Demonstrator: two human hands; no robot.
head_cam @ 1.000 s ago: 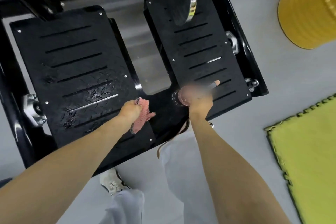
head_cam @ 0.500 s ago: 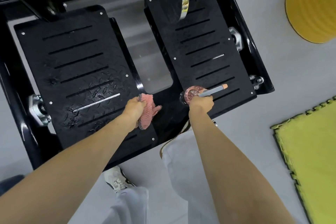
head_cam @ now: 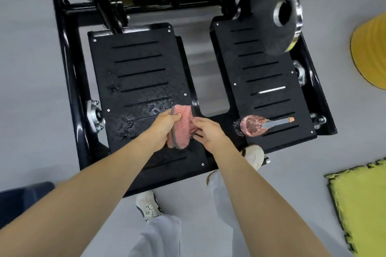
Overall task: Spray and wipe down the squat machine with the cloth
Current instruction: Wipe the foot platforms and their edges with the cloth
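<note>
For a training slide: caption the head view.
Left hand and right hand hold pink cloth over left footplate; spray bottle rests on right footplate.

cloth (head_cam: 181, 126) left of spray bottle (head_cam: 253, 125)

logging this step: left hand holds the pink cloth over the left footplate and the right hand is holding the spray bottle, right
Not quite. The head view shows the right hand gripping the pink cloth too, alongside the left hand, over the left footplate. The spray bottle sits free on the right footplate.
</note>
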